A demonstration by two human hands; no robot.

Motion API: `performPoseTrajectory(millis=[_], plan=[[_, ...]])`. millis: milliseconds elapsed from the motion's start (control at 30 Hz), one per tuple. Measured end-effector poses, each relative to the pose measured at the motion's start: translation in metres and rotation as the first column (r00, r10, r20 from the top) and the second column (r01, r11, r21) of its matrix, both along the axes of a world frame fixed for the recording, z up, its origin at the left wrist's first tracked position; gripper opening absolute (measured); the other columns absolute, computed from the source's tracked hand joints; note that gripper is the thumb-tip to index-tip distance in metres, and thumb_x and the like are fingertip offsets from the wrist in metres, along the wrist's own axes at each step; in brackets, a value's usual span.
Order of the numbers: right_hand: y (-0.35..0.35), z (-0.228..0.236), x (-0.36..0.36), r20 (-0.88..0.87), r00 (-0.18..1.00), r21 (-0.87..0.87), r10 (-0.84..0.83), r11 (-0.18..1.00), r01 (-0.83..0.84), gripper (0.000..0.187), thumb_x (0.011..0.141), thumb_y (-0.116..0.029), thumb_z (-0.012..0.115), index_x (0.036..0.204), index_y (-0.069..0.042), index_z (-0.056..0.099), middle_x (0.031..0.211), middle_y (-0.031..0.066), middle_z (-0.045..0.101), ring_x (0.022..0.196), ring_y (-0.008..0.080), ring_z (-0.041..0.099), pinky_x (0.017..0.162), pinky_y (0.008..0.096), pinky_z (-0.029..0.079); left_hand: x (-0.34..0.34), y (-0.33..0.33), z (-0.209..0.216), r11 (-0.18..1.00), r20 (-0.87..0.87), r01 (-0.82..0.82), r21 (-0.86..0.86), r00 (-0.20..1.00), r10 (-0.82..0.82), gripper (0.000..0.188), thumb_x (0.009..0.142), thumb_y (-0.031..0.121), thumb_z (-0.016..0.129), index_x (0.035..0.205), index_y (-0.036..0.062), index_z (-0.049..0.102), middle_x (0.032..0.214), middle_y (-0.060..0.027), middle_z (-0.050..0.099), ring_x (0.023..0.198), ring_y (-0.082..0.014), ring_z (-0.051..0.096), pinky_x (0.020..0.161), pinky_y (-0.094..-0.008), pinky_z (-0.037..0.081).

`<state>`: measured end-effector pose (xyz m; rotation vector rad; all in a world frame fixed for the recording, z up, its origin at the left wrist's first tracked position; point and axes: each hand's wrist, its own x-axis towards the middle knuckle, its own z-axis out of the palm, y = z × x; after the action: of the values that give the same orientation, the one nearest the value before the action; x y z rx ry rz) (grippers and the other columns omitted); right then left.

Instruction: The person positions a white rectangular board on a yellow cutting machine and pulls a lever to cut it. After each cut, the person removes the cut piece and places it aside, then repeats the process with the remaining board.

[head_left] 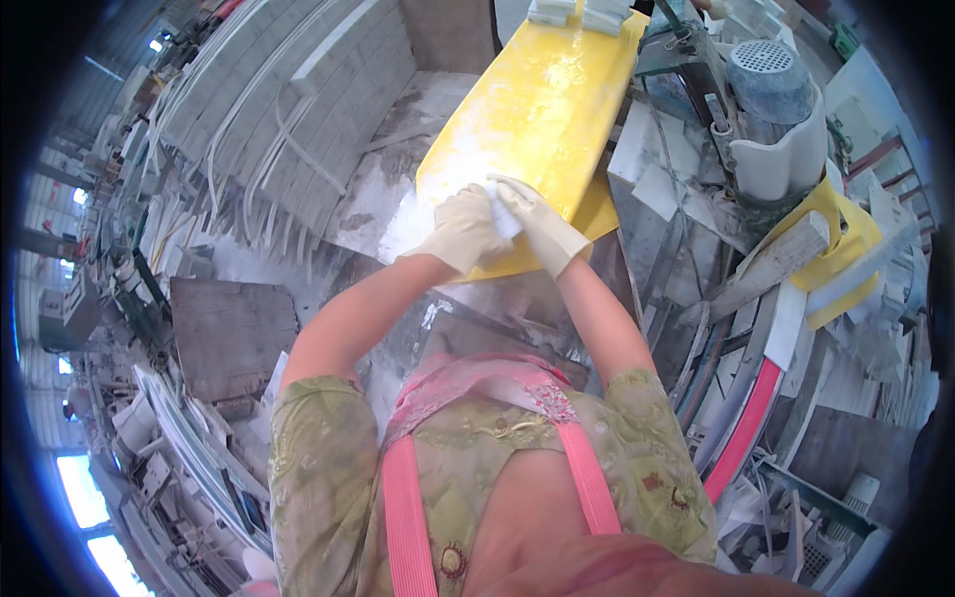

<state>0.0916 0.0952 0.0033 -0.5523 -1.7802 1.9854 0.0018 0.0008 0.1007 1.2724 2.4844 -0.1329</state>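
Both my hands wear cream rubber gloves and meet over the near end of a long yellow sheet (527,109). My left hand (465,227) is closed in a fist against a small white piece (505,216). My right hand (538,221) wraps over the same piece from the other side, its fingers reaching toward the left glove. Most of the piece is hidden by the gloves, so its exact kind does not show. White powder (403,221) coats the sheet's near left corner and the surface beside it.
Stacked pale slabs and strips (333,80) stand at the far left. White blocks (580,14) rest at the sheet's far end. To the right are a dusty motor (771,75), a wooden beam (771,267) and a yellow cloth (846,249). A brown board (234,333) lies left.
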Motion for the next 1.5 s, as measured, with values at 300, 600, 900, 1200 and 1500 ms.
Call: performPoseTrajectory(millis=[300,600,900,1200,1500], plan=[[-0.051,0.011,0.002,-0.097,0.742,-0.053,-0.663,0.748,0.662,0.048,0.109,-0.029,0.050,0.144,0.004,0.050,0.146,0.0170,0.054,0.138,0.0249,0.051,0.117,0.0373,0.039,-0.101,0.005,-0.010,0.974,0.434,0.145,0.173,0.877,-0.208,0.080,0.061,0.051,0.085,0.115,-0.0058,0.070,0.108,-0.0233,0.073,0.099,-0.0324,0.072,0.084,-0.0374,0.056],[-0.152,-0.008,0.033,0.009,0.538,0.021,-0.843,0.538,0.843,0.048,0.109,-0.028,0.052,0.143,0.006,0.050,0.138,0.0182,0.060,0.132,0.0251,0.056,0.115,0.0372,0.042,-0.181,0.008,-0.060,0.957,0.948,0.015,0.289,0.135,-0.288,0.061,0.083,0.032,0.078,0.128,-0.0054,0.063,0.115,-0.0136,0.071,0.103,-0.0218,0.069,0.090,-0.0338,0.054],[-0.116,-0.024,-0.006,0.007,0.567,0.180,-0.823,0.559,0.809,0.038,0.106,-0.016,0.055,0.135,0.008,0.057,0.127,0.0151,0.068,0.121,0.0196,0.062,0.107,0.0319,0.045,-0.194,-0.033,-0.065,0.953,0.955,-0.221,0.206,-0.168,-0.245,0.050,0.096,0.024,0.063,0.136,-0.0055,0.056,0.123,-0.0141,0.069,0.110,-0.0236,0.069,0.098,-0.0348,0.053],[-0.058,-0.021,-0.098,0.166,0.496,0.488,-0.852,0.508,0.710,0.041,0.101,-0.015,0.059,0.138,0.003,0.058,0.133,0.0217,0.065,0.127,0.0304,0.061,0.109,0.0381,0.045,-0.262,-0.001,-0.074,0.964,0.857,-0.220,-0.152,-0.515,0.017,0.045,0.094,0.020,0.063,0.132,-0.0021,0.060,0.129,-0.0151,0.067,0.118,-0.0267,0.065,0.105,-0.0405,0.049],[0.096,-0.040,-0.227,0.244,0.393,0.963,-0.886,0.271,0.014,0.059,0.098,-0.031,0.057,0.148,-0.002,0.047,0.153,0.0197,0.047,0.143,0.0366,0.039,0.121,0.0497,0.024,-0.427,0.126,-0.080,0.941,0.944,-0.337,0.029,-0.300,-0.136,0.050,0.088,0.024,0.072,0.129,-0.0024,0.060,0.125,-0.0136,0.069,0.115,-0.0245,0.065,0.106,-0.0389,0.047]])
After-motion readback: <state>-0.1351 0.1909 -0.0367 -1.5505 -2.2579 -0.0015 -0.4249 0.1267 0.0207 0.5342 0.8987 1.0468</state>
